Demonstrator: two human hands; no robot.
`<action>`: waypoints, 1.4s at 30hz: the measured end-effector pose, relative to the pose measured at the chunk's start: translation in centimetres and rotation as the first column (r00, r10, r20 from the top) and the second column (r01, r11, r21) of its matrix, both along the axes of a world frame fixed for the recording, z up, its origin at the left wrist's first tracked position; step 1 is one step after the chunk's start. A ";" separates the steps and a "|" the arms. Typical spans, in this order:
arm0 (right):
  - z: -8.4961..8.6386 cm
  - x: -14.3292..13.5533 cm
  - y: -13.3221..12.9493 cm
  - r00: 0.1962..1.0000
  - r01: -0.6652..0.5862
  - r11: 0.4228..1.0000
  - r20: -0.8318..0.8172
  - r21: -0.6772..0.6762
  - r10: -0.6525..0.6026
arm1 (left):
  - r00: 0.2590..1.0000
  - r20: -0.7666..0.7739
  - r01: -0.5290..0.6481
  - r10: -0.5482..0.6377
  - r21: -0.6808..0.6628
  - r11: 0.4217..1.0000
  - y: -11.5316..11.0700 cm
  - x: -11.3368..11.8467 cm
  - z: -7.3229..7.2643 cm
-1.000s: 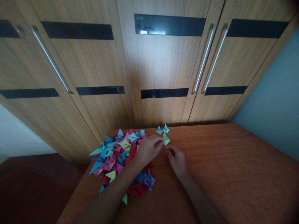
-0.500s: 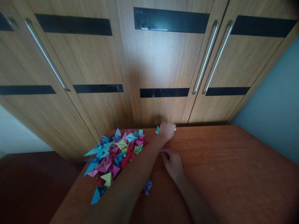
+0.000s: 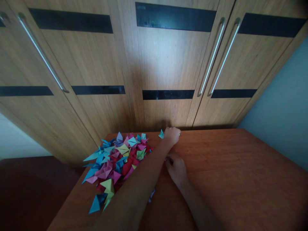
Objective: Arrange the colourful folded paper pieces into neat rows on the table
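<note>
Figure (image 3: 161, 134) (one, light-blue paper) sits just beside the left hand (image 3: 171, 135).

From here I read the folded papers (image 3: 120, 163) by the desk's (image 3: 221, 170) left edge as pink, red, blue, purple, yellow and green. Near its far edge I get one turquoise piece (image 3: 161, 134). The desk is reddish-brown; the cupboard (image 3: 168, 61), brown wood grain banded black.

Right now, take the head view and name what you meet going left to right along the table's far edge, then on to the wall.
Pile of colourful folded paper → small light-blue folded piece → left hand → bluish wall.
</note>
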State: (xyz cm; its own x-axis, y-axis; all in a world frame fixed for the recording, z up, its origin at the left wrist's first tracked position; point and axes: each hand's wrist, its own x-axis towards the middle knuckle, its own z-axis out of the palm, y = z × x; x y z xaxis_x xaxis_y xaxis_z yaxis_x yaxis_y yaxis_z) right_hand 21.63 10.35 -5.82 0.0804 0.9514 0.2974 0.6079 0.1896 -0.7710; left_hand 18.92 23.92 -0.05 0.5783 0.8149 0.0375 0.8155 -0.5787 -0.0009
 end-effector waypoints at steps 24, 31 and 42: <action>0.0 0.0 -0.4 0.996 -0.082 0.997 0.042 0.002 0.081 | 0.958 0.285 -0.056 0.019 0.123 0.991 -11.9 -16.8 8.0; 1.3 -0.5 -2.0 0.937 -0.347 0.936 -0.063 -0.061 0.343 | 0.910 0.359 -0.246 0.207 0.068 0.967 -19.9 -24.9 2.8; 4.2 -1.2 -4.3 0.782 -0.617 0.768 -0.023 -0.171 0.623 | 0.900 0.293 -0.387 0.321 0.202 0.900 -26.8 -30.1 -2.2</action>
State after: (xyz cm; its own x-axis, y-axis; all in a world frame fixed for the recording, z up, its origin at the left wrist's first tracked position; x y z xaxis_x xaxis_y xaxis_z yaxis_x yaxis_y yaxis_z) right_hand 20.39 6.01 -1.64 -0.5505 0.8250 0.1280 0.4274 0.4103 -0.8056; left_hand -11.16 -2.85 -2.22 0.1977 0.9079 0.3696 0.9585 -0.2581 0.1214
